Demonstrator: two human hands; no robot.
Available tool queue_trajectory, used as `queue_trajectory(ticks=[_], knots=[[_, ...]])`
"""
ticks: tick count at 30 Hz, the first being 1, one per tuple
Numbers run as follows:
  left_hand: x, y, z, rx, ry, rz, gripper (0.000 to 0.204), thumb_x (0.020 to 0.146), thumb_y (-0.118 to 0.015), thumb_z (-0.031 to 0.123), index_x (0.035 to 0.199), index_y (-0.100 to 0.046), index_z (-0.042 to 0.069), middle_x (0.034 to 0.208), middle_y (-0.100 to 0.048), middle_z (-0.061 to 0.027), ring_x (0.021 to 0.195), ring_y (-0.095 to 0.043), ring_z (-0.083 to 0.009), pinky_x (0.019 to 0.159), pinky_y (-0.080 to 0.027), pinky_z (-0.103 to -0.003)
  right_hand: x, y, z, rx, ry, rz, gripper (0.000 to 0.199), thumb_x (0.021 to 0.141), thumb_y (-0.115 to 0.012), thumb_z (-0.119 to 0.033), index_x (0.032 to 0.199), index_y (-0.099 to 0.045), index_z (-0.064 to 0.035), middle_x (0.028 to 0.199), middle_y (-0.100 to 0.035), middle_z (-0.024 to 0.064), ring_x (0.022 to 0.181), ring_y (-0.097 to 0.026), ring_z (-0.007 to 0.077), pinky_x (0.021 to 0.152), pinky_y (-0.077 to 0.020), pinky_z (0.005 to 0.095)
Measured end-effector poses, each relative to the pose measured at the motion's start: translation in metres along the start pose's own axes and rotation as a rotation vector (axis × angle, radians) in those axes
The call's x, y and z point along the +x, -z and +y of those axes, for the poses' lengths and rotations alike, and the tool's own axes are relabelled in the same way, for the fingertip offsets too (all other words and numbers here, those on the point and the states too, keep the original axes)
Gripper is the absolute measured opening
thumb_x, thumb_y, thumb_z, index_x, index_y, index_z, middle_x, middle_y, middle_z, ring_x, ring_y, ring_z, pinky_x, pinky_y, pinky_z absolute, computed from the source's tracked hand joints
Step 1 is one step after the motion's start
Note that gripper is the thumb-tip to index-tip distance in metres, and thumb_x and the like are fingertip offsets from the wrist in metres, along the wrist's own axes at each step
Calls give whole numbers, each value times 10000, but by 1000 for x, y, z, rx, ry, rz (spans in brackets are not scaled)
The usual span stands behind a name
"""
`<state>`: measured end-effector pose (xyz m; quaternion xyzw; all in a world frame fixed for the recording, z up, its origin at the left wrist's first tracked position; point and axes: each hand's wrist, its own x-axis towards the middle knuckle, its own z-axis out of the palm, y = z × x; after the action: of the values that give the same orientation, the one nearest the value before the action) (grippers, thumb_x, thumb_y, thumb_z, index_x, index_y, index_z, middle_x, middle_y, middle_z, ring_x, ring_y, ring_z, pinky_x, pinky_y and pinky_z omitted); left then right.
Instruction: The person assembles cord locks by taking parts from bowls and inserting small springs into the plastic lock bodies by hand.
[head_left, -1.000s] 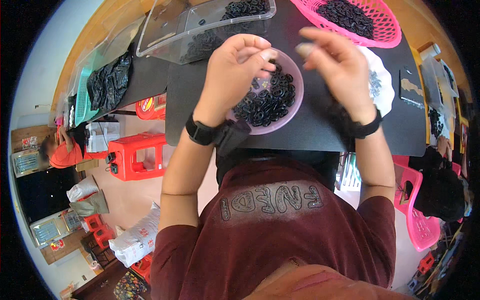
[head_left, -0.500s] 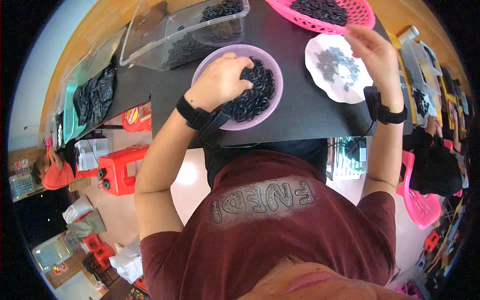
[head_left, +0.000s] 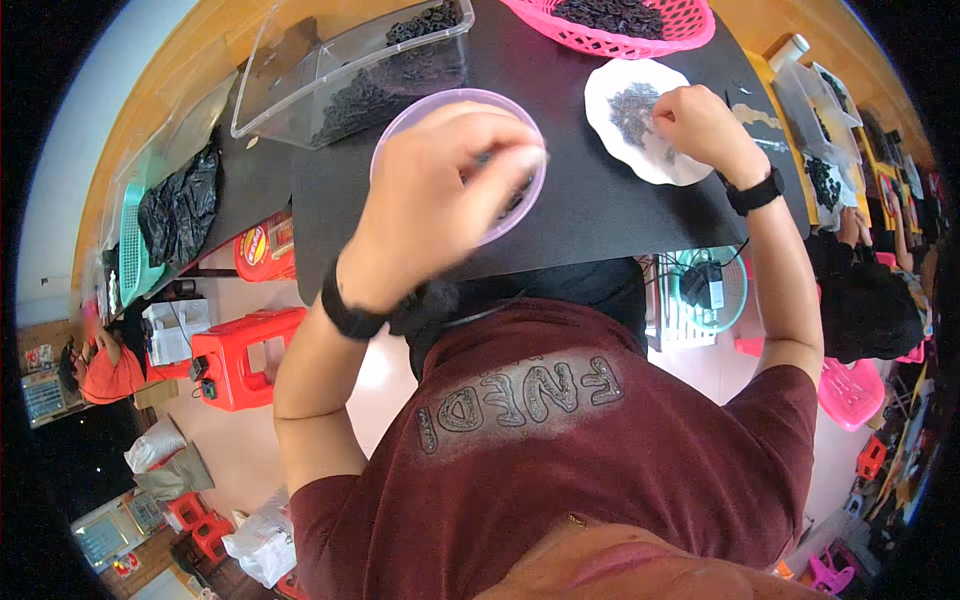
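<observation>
My left hand (head_left: 435,195) is raised over a lavender bowl (head_left: 534,188) and slightly blurred. Its fingers curl in toward the thumb, and whatever they pinch cannot be made out. Below it, mostly covered, lie small black rings (head_left: 514,203) in the bowl. To the right, a white plate with a wavy rim (head_left: 604,82) carries a scatter of tiny grey pieces (head_left: 631,113). Over this plate's right side my right hand (head_left: 706,132) is closed, fingertips drawn together at the pieces. What is between them is hidden.
Behind the bowl stands a clear plastic bin (head_left: 352,72) holding more black parts. A pink mesh basket (head_left: 612,44) of dark parts sits at the far right of the black table (head_left: 560,215). Red stools (head_left: 232,362) are at the left; another person (head_left: 868,300) works at the right.
My left hand has lifted out of the black rings, its fingers closing. My right hand has come down onto the plate, and its fingers have drawn together.
</observation>
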<state>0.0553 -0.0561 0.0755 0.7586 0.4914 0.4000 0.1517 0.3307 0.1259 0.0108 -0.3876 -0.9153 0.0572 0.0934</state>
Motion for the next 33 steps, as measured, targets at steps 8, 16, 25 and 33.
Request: queue_trajectory(ticks=[8,16,25,33], knots=[[-33,7,116,-380,-381,298,124,787,-676,204,821,-669,85,784,-682,-131,615,-650,-248,556,-523,-326,23,-2,3,6,-52,-83,157,698,-579,-117,724,-683,-3,661,-634,194,601,-642,322,608,-526,388],[-40,15,114,-263,-408,271,131,800,-654,208,815,-666,78,791,-682,-132,625,-650,-248,564,-524,-327,22,11,-24,156,-194,-139,139,709,-607,-97,745,-650,30,594,-620,144,469,-615,213,482,-507,327],[-67,34,122,-246,-478,208,145,815,-629,212,808,-663,71,798,-682,-133,636,-651,-248,573,-525,-329,-29,26,-52,527,-324,110,109,782,-593,-91,800,-630,9,627,-601,50,530,-566,93,500,-453,251],[-64,41,112,-260,-526,151,162,828,-607,216,802,-659,64,804,-682,-134,645,-652,-248,580,-526,-330,-57,3,-103,981,-295,71,16,828,-607,-27,837,-605,-14,699,-581,-16,608,-547,49,548,-438,194]])
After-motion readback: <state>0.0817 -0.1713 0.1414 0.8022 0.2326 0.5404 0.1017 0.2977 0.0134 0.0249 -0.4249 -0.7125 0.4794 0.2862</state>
